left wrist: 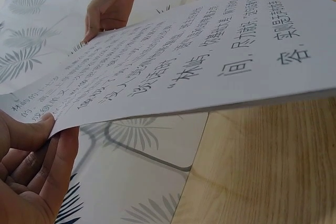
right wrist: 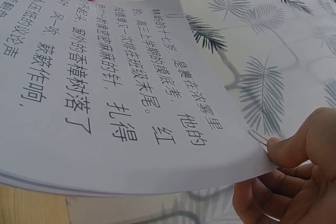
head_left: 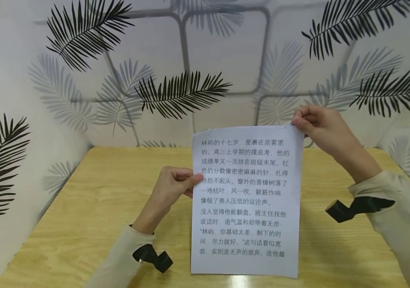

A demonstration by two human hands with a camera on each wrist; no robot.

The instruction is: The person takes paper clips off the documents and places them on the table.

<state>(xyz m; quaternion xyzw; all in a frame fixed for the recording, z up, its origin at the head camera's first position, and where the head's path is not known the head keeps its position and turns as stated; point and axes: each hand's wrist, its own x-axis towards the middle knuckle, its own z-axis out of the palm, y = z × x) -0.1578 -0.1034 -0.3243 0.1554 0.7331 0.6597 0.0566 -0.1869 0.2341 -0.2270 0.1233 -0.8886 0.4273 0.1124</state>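
Note:
A stack of printed paper sheets (head_left: 244, 268) is held upright above the table, with rows of Chinese text facing me. My left hand (head_left: 174, 184) pinches its left edge, thumb in front and fingers behind. At the top right corner, my right hand (head_left: 322, 128) pinches a wire paper clip (right wrist: 258, 137) that sits over the paper's edge. The thumb of that hand lies on the clip's outer end. Another paper clip (right wrist: 173, 16) grips the top edge near the opposite corner. In the left wrist view, the stack (left wrist: 210, 87) slants away from the left hand.
Beneath the paper is a light wood-grain table (head_left: 93, 216). Behind it rises a wall (head_left: 223, 52) covered with a leaf pattern. Small black wrist cameras are strapped over both sleeves, the left camera (head_left: 161, 262) low beside the paper and the right camera (head_left: 338, 211) to its right.

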